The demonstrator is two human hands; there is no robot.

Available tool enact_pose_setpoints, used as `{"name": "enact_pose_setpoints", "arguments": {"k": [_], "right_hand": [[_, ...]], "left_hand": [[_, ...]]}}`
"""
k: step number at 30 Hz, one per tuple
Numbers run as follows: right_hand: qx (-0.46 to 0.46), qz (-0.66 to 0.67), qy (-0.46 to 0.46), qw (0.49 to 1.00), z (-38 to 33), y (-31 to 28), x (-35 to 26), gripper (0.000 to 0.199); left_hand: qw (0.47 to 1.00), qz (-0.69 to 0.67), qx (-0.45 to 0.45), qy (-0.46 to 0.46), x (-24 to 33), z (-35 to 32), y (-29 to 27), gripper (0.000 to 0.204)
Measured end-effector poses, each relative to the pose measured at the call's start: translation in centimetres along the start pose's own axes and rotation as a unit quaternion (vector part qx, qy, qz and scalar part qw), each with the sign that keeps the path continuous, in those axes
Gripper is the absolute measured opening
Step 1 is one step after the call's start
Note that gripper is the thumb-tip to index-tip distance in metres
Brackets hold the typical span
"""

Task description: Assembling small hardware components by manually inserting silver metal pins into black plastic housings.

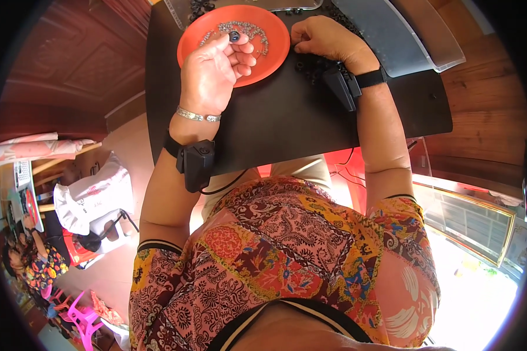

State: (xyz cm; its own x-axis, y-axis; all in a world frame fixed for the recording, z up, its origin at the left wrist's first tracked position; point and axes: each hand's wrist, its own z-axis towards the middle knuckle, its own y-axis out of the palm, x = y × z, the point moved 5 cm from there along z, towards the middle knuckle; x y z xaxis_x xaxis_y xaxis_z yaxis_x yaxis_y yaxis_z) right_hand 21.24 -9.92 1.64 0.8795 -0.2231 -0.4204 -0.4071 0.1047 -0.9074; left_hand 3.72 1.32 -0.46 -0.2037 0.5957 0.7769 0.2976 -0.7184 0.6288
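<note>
My left hand (212, 70), palm turned up, pinches a small round black part (234, 37) between thumb and forefinger, while its other fingers curl loosely. It is over an orange-red plate (273, 65) in which small silvery metal pieces (257, 34) lie scattered. Just right of the plate's rim, my right hand (329, 40) is closed with thumb and fingertips together near the tabletop. Whatever its fingertips hold, if anything, is hidden. Small black parts (310, 71) lie loose on the table below and beside that hand.
The dark table (281, 126) has a curved front edge. More black parts (200, 7) are heaped beyond the plate. A clear plastic tray (392, 35) stands at the far right. At the lower left are a pink plastic stool (83, 319) and another person (41, 257).
</note>
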Motion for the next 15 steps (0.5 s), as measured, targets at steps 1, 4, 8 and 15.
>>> {"name": "enact_pose_setpoints", "arguments": {"k": [1,4,8,15], "right_hand": [[0.004,-0.015,0.004,1.0,0.1,-0.2,0.0,0.015],[0.068,0.122,-0.005,0.99,-0.2,-1.3,0.4,0.014],[0.085,0.318,-0.034,0.944,-0.2,-1.3,-1.4,0.015],[0.048,0.526,-0.093,0.844,-0.4,-0.3,-4.9,0.017]], "left_hand": [[1.0,0.0,0.001,0.002,0.0,-0.1,0.0,0.027],[1.0,-0.003,0.002,0.0,-0.1,-0.1,0.3,0.027],[1.0,-0.006,-0.01,-0.013,-0.6,-0.6,0.7,0.027],[1.0,0.006,-0.012,-0.027,-1.1,-0.8,1.1,0.026]]}}
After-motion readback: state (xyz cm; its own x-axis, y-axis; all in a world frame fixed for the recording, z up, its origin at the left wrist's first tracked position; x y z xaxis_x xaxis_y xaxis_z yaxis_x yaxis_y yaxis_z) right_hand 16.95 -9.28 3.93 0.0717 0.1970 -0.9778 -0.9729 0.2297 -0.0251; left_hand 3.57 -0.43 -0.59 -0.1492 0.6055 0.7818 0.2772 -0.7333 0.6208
